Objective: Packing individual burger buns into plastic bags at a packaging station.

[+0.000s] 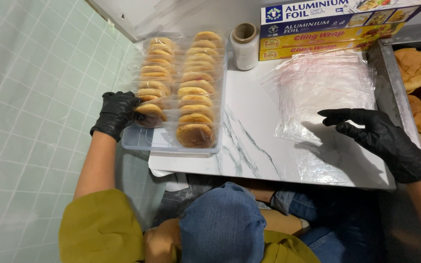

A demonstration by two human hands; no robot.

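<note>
**Bagged buns and flimsy bags: handling notes**

White marble-look tabletop (254,146) sat beside pale green tiles, with foil and wrap boxes (337,24) at the back. Left hand (118,114), in a black glove, was closed on a round golden bun sealed in a clear bag (149,115), at the near end of the left row in the clear plastic tray (142,141). That bun looked light and squashy, film slippery, so I'd pinch it by the edges, gently. Right hand (383,139) hovered open, fingers spread, at the stack of thin clear plastic bags (325,90); those looked limp and clingy, best peeled from a corner. Loose buns (417,68) filled the metal tray (391,87) to the right.
</note>
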